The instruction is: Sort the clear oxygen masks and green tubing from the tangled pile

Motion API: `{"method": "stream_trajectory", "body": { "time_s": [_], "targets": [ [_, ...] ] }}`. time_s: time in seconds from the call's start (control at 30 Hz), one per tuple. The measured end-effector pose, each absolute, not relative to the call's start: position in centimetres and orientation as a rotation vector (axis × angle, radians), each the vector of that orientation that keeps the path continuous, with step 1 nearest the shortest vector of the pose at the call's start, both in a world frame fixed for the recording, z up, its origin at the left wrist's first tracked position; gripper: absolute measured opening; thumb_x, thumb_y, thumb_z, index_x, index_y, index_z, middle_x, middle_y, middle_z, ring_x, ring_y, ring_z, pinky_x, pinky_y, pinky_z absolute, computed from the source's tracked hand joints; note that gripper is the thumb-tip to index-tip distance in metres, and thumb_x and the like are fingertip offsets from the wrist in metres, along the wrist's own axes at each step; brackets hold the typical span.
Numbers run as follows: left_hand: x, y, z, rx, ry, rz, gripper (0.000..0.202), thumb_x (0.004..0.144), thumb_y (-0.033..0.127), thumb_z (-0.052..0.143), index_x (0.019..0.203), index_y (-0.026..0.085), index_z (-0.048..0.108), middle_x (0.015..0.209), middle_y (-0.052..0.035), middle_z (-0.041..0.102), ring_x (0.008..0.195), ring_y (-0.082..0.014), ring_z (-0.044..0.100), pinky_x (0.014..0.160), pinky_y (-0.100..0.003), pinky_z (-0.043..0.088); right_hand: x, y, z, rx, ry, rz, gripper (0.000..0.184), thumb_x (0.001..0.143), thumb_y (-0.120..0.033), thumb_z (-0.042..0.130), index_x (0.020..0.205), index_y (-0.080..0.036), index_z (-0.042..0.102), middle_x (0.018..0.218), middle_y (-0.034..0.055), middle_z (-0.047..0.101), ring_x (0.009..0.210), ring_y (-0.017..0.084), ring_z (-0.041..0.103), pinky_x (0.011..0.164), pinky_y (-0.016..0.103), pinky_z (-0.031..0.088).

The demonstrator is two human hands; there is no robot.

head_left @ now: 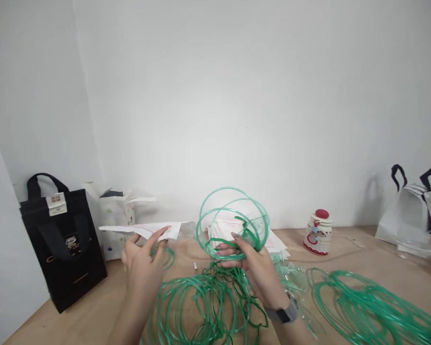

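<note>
My left hand (147, 251) pinches a flat white packet with pink print (154, 231), its clear plastic end pointing right. In my right hand (247, 258) is a coil of green tubing (233, 189), raised above the table, with a dark green strap gathered among its loops. Below and between both hands lies a large heap of green tubing (179, 306). Dark green elastic straps (253, 306) are tangled over the heap's right side. Clear plastic mask parts (294, 278) lie beside my right wrist. Printed white packets (276, 244) are partly hidden behind the raised coil.
A black bag (68, 278) stands at the left, beside a white dotted box (111, 220). A white jar with a red lid (319, 232) is near the wall. More green tubing (373, 306) spreads at the right. A white bag with black handles (404, 215) stands far right.
</note>
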State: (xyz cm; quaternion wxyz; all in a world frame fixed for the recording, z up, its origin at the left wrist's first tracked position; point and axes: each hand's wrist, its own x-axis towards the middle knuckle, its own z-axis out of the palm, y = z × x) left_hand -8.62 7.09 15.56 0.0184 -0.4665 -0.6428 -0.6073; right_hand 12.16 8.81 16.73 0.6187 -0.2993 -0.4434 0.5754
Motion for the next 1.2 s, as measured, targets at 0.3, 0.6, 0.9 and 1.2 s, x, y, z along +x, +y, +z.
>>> {"method": "stream_trajectory", "body": {
  "time_s": [0.3, 0.6, 0.9, 1.2],
  "targets": [
    [-8.8, 6.1, 15.9, -1.534, -1.798, -1.852, 0.006, 0.063, 0.037, 0.071, 0.063, 0.032, 0.074, 0.059, 0.0029, 0.034, 0.058, -0.0181, 0.037, 0.06, -0.028, 0.029, 15.2, 7.7, 18.9, -0.654, -0.899, 1.402, 0.016, 0.068, -0.023, 0.069, 0.078, -0.012, 0.063, 0.069, 0.009, 0.072, 0.061, 0.02, 0.069, 0.054, 0.029, 0.059],
    [-7.4, 5.1, 16.6, -2.106, -1.944, -2.073, 0.046, 0.069, 0.054, 0.06, 0.039, 0.02, 0.051, 0.054, 0.0037, 0.03, 0.054, -0.0152, 0.033, 0.053, -0.026, 0.026, 15.6, 7.4, 19.3, -0.624, -0.843, 1.423, 0.01, 0.068, -0.02, 0.068, 0.074, -0.014, 0.062, 0.064, 0.0047, 0.069, 0.061, 0.018, 0.068, 0.053, 0.027, 0.059],
    [-7.0, 5.7, 15.9, -1.802, -1.712, -1.848, 0.022, 0.061, 0.045, 0.07, 0.049, 0.028, 0.07, 0.084, -0.0071, 0.054, 0.087, -0.0293, 0.042, 0.084, -0.042, 0.028, 14.6, 7.4, 19.0, -0.733, -1.002, 1.37, 0.012, 0.073, -0.023, 0.064, 0.073, -0.011, 0.061, 0.067, 0.0098, 0.071, 0.064, 0.022, 0.069, 0.059, 0.033, 0.059],
    [-7.5, 4.3, 17.3, -2.195, -1.876, -1.963, 0.026, 0.074, 0.047, 0.059, 0.072, 0.024, 0.071, 0.099, -0.0059, 0.063, 0.096, -0.0284, 0.052, 0.083, -0.034, 0.036, 14.4, 7.1, 19.2, -0.801, -1.003, 1.195, 0.018, 0.071, -0.029, 0.068, 0.071, -0.011, 0.063, 0.065, 0.0097, 0.072, 0.062, 0.024, 0.069, 0.055, 0.032, 0.059]
  ]
}}
